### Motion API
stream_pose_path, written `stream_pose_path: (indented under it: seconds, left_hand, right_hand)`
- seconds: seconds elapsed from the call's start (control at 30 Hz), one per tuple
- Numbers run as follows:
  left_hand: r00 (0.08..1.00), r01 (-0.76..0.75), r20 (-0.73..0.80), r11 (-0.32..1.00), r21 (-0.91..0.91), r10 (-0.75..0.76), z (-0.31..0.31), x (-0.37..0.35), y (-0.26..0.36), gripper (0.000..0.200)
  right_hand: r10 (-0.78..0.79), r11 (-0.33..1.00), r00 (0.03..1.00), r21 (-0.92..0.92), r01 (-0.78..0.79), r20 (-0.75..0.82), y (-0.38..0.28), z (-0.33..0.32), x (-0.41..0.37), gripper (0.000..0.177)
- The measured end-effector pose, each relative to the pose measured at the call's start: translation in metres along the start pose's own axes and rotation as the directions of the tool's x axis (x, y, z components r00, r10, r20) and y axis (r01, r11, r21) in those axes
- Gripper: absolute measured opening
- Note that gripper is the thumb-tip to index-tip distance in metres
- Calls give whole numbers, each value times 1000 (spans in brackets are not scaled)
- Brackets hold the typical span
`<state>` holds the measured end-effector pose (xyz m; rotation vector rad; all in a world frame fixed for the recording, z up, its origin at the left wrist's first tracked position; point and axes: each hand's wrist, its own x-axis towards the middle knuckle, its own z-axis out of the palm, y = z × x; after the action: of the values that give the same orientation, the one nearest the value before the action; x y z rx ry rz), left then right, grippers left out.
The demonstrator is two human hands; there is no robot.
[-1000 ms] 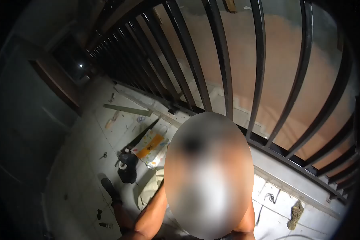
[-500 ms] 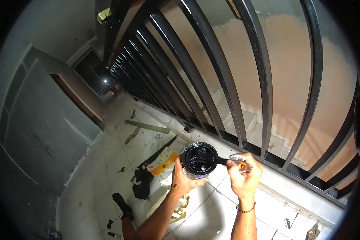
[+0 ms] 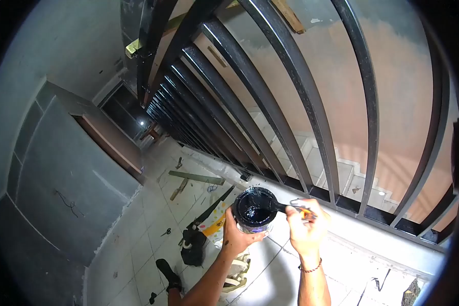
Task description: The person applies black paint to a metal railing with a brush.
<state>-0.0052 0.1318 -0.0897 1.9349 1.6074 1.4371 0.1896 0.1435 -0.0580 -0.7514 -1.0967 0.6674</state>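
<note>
My left hand (image 3: 238,235) is wrapped around a can of black paint (image 3: 256,206), holding it tilted so its open top faces me. Black paint coats the rim and the inside. In my right hand (image 3: 307,227) is a paintbrush (image 3: 279,206), gripped by its orange and dark handle. Its black-coated end reaches over the can's right rim, and the bristle tips are hard to tell from the paint. Just beyond the can stands the railing of black metal bars (image 3: 262,97), glossy in places.
On the tiled floor (image 3: 150,245) lie a wooden plank (image 3: 196,177), a black bag (image 3: 193,247), a patterned sheet (image 3: 214,222), scissors (image 3: 166,232) and pale straps (image 3: 237,275). My dark-shod foot (image 3: 168,274) is at lower left. Stairs (image 3: 336,168) descend behind the bars.
The view has shifted, so railing and floor items appear displaced. The brush stays over the can's right rim, and both hands keep their grips.
</note>
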Motion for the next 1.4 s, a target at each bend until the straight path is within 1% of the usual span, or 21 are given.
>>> stream_pose_path:
  seconds: [0.1, 0.13, 0.17, 0.23, 0.3, 0.37, 0.4, 0.5, 0.53, 0.57, 0.63, 0.67, 0.7, 0.77, 0.83, 0.87, 0.97, 1.1, 1.17, 1.3, 1.4]
  left_hand:
    - [1000, 18, -17, 999, -31, -19, -5, 3, 11, 94]
    - [999, 37, -22, 999, -31, -38, -6, 4, 17, 94]
    - [999, 34, -23, 999, -34, -35, -7, 5, 15, 94]
    - [1000, 9, -17, 995, -98, -11, -8, 11, 6, 95]
    - [999, -8, -35, 999, -53, 7, -12, 15, 5, 97]
    - [999, 21, -32, 995, -99, -24, -14, 20, 12, 99]
    - [999, 15, -35, 985, -172, -21, -13, 24, 20, 100]
    - [995, 72, -56, 985, -159, -82, -15, 33, 32, 97]
    - [992, 91, -71, 982, -164, -104, -17, 37, 37, 95]
    - [993, 86, -79, 993, -83, -92, -21, 42, 39, 96]
    - [994, 45, -91, 984, -170, -61, -23, 52, 41, 97]
    - [994, 51, -85, 985, -167, -65, -28, 55, 48, 97]
    - [994, 41, -101, 994, -100, -51, -34, 60, 60, 97]
    - [991, 31, -133, 999, 10, -29, -43, 67, 80, 93]
    - [992, 55, -109, 991, -120, -68, -47, 72, 111, 92]
    - [990, -14, -140, 998, 64, 23, -50, 76, 102, 91]
    - [992, -25, -125, 1000, 4, 25, -50, 83, 99, 88]
    - [992, -14, -125, 1000, -18, 11, -50, 88, 109, 87]
    - [990, -1, -144, 998, -60, -7, -47, 92, 109, 87]
    - [983, -96, -165, 990, -101, 78, -47, 97, 105, 83]
    - [985, -69, -163, 996, -51, 60, -51, 97, 111, 82]
  right_hand:
    - [39, 997, 999, 74, -37, -33, -6, 0, -1, 12]
    - [-69, 993, 994, -90, 77, 89, -15, -1, 5, 12]
    - [-73, 993, 993, -91, 81, 88, -15, 1, 4, 12]
    - [-96, 979, 993, 174, 105, -63, -13, 7, 4, 12]
    - [-72, 984, 996, 162, 79, -45, -24, 5, 10, 13]
    - [-150, 983, 982, -90, 161, 113, -39, 8, 18, 11]
    - [-201, 979, 980, -36, 201, 3, -45, 10, 18, 10]
    - [-339, 934, 939, -102, 343, 55, -60, 11, 34, 10]
    - [-347, 910, 925, -184, 372, 151, -67, 12, 39, 9]
    - [-342, 910, 927, -193, 367, 153, -70, 14, 40, 9]
    - [-81, 978, 995, 187, 91, -61, -76, 17, 42, 11]
    - [-91, 981, 995, 171, 96, -36, -72, 20, 43, 11]
    - [-165, 986, 986, -1, 165, 7, -68, 21, 45, 11]
    - [-22, 958, 994, 280, 51, -106, -77, 29, 45, 8]
    - [-30, 946, 986, 313, 81, -164, -85, 29, 53, 8]
    - [-76, 961, 988, 256, 108, -133, -88, 32, 59, 8]
    - [-95, 970, 986, 211, 123, -138, -109, 33, 71, 9]
    - [16, 912, 962, 399, 98, -273, -116, 41, 70, 8]
    - [284, 752, 922, 658, -44, -263, -105, 47, 68, 9]
    - [288, 657, 882, 747, 101, -372, -113, 60, 89, 17]
    - [333, 590, 860, 797, 128, -385, -127, 73, 110, 19]
